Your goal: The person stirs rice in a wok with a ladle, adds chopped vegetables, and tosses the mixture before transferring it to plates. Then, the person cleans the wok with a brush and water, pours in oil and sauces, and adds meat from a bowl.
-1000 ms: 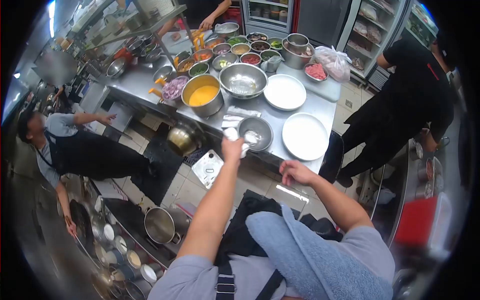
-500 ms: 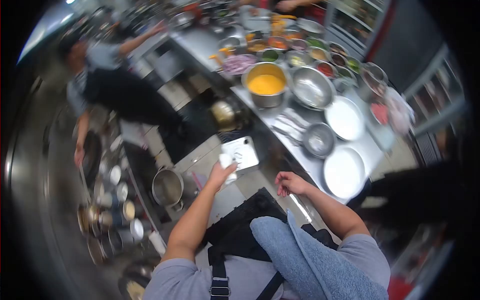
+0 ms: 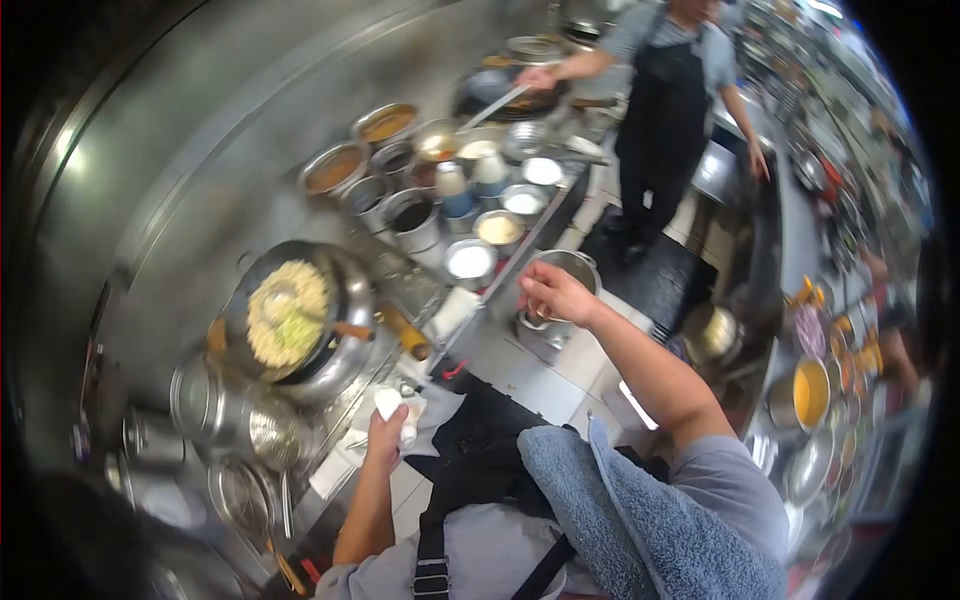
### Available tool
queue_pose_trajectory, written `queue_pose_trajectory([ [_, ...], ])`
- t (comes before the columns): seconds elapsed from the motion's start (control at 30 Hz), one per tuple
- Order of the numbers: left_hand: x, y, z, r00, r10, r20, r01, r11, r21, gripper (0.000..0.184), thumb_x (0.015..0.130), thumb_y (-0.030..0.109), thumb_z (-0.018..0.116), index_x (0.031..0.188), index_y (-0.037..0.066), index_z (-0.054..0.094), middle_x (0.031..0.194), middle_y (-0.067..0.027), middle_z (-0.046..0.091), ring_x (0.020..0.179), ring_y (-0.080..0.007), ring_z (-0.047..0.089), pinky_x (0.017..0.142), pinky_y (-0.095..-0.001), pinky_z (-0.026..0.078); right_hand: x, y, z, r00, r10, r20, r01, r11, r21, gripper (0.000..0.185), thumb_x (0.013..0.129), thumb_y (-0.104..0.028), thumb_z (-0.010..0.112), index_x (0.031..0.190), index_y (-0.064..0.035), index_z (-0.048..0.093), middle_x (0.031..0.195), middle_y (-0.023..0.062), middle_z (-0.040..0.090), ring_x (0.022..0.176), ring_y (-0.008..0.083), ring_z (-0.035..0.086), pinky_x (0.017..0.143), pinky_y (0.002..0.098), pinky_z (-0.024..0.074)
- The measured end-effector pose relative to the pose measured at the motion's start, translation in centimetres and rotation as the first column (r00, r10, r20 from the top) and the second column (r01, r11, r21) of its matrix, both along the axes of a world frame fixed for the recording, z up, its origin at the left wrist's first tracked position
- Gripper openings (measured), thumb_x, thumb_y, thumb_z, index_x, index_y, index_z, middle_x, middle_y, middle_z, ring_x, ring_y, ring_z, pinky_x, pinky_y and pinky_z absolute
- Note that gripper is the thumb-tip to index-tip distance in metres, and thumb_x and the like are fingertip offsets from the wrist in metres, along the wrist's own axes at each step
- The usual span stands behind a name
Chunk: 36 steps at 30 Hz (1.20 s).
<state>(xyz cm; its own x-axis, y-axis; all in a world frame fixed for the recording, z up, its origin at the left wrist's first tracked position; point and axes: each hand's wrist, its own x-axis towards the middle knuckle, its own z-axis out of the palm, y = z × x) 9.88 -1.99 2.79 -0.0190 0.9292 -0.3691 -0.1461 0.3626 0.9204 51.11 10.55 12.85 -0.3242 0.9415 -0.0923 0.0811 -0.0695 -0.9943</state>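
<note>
1. As the camera wearer turns to the cooking range, a wok (image 3: 236, 320) of pale yellow and green food (image 3: 290, 310) comes fully into view; half a second ago it showed only at the frame's edge, while the worktop (image 3: 798, 250) filled the other side. That worktop now lies well to the right of the wok.

2. With the turn, a white cloth (image 3: 388, 402) travels in the left hand (image 3: 384, 438) from beside a small metal bowl, its place a second ago, to the wok's near right side. The work appears to have shifted from worktop to range.

3. Wrapped around the cloth, the left hand's fingers grip it firmly; the cloth bulges above and beside them, near the wok but apart from it.

4. Well to the right of the wok, the right hand (image 3: 556, 294) hangs over a metal pot (image 3: 547, 345), fingers loosely bent around nothing visible. Contact with the pot's rim cannot be told.

5. A wooden handle (image 3: 350, 330) reaches across the wok's right rim, with no hand on it.

6. Beyond the wok stand several containers (image 3: 412, 225); farther right, an aproned co-worker (image 3: 660, 110) grasps a long handle (image 3: 495, 107).
</note>
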Motion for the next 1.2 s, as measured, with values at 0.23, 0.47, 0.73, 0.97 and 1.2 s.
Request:
queue_pose_trajectory([
  [0.23,-11.0,-4.5,-2.3,0.988,0.14,-0.068,-0.127,0.978,0.168,0.034,0.088,0.025,0.068,0.112,0.003,0.056,0.087,-0.0039,0.062,0.072,-0.0142,0.06,0.063,-0.0304,0.05,-22.8,14.2,0.8,0.853,0.211,0.477,-0.393,0.861,0.322,0.049,0.093,-0.044,0.058,0.128,-0.0092,0.051,0.107,0.0123,0.061,0.099,0.0234,0.06,0.086,0.0365,0.0484],
  [0.47,-14.9,-3.1,4.7,0.96,0.206,-0.192,-0.163,0.962,0.218,0.022,0.088,0.019,0.067,0.102,0.003,0.061,0.089,-0.0017,0.063,0.083,-0.0108,0.058,0.076,-0.0292,0.048,-34.7,14.1,-3.0,0.807,0.576,-0.13,-0.53,0.609,-0.591,0.044,0.096,-0.039,0.055,0.13,-0.0136,0.048,0.097,0.0125,0.063,0.073,0.0264,0.064,0.056,0.0386,0.0512],
  [0.73,-15.6,-4.9,0.5,0.871,0.476,-0.12,-0.454,0.874,0.17,0.021,0.088,0.014,0.066,0.103,0.002,0.058,0.089,-0.0023,0.062,0.08,-0.0112,0.057,0.072,-0.0294,0.048,-37.9,16.5,-3.8,0.749,0.584,-0.313,-0.64,0.515,-0.57,0.04,0.089,-0.014,0.056,0.128,-0.0108,0.045,0.073,0.0078,0.051,0.053,0.0203,0.053,0.046,0.0355,0.0441],
  [0.97,-15.2,-4.5,2.1,0.714,0.7,-0.016,-0.695,0.712,0.101,0.035,0.089,0.013,0.062,0.12,-0.002,0.056,0.095,-0.0054,0.064,0.083,-0.0136,0.06,0.072,-0.0286,0.049,-32.5,20.7,7.0,0.402,0.275,0.873,-0.736,0.665,0.129,0.066,0.084,-0.009,0.054,0.144,-0.0114,0.027,0.105,0.0299,0.061,0.088,0.0447,0.063,0.077,0.0509,0.0495],
  [1.2,-16.1,2.1,3.4,0.691,0.722,0.004,-0.703,0.671,0.236,0.032,0.091,0.017,0.063,0.117,0.0,0.058,0.096,-0.0031,0.064,0.084,-0.0105,0.058,0.075,-0.0268,0.048,-31.0,21.9,-0.8,0.107,0.135,0.985,-0.819,0.574,0.01,0.087,0.082,-0.002,0.05,0.154,-0.0271,0.008,0.111,0.0283,0.061,0.088,0.0447,0.064,0.079,0.0515,0.0512],
])
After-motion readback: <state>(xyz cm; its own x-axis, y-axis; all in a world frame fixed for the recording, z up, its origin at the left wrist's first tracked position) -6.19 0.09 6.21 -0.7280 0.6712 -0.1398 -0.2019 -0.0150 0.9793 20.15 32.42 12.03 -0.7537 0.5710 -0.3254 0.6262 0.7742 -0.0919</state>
